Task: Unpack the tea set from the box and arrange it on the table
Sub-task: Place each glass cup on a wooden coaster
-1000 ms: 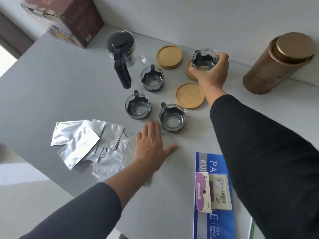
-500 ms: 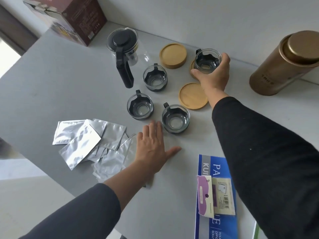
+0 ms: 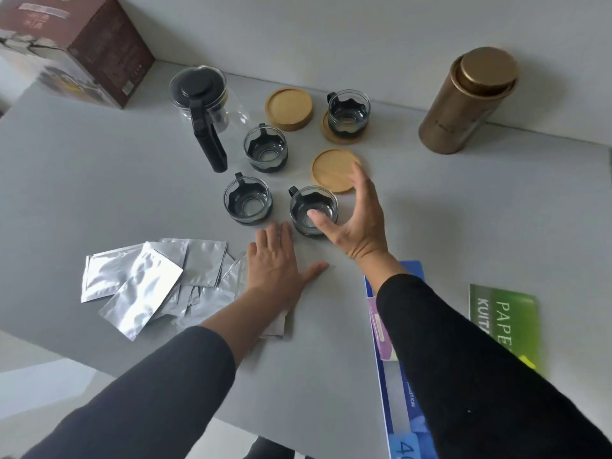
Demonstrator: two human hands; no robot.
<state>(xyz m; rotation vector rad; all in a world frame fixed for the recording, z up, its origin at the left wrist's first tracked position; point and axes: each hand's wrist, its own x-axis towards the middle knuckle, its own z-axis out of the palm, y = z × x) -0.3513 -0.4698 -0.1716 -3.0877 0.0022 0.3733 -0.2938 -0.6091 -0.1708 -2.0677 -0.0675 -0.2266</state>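
A glass teapot (image 3: 202, 97) with a black lid and handle stands at the back. Several glass cups with black holders sit on the grey table (image 3: 99, 180). One cup (image 3: 347, 111) stands on a wooden coaster (image 3: 331, 134) at the back. Two bare coasters lie nearby, one at the back (image 3: 288, 108) and one nearer (image 3: 332, 168). My right hand (image 3: 354, 220) hovers spread around the nearest cup (image 3: 313, 207), thumb over its rim, not gripping it. My left hand (image 3: 278, 270) lies flat on the table beside the foil sachets (image 3: 145, 283).
The brown tea set box (image 3: 76, 44) stands at the back left corner. A gold canister (image 3: 467, 101) stands at the back right by the wall. Blue (image 3: 397, 409) and green (image 3: 503, 323) paper packs lie at the front right. The table edge runs along the left front.
My right hand let go of the cup on the back coaster and drew back toward me, now spread over the nearest cup. My left hand stays flat.
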